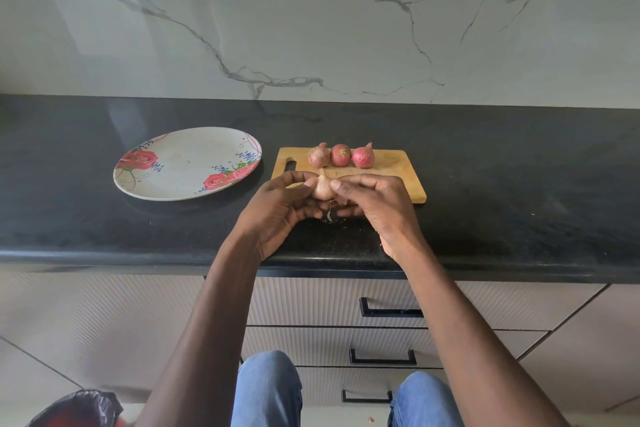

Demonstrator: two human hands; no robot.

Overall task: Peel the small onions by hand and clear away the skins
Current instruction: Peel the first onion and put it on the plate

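Note:
A pale small onion point(322, 186) is held between both hands, just above the near edge of the wooden cutting board point(398, 170). My left hand point(280, 208) grips its left side, and my right hand point(374, 201) pinches its right side with thumb and fingers. Three unpeeled reddish onions point(341, 155) stand in a row at the far side of the board. A few thin skin scraps point(329, 217) lie on the black counter under my hands.
A floral plate point(180, 163) lies on the black counter point(519, 184) left of the board. A marble wall rises behind. Drawers with black handles point(391, 312) are below the counter edge. A dark bag point(76, 409) sits on the floor at bottom left.

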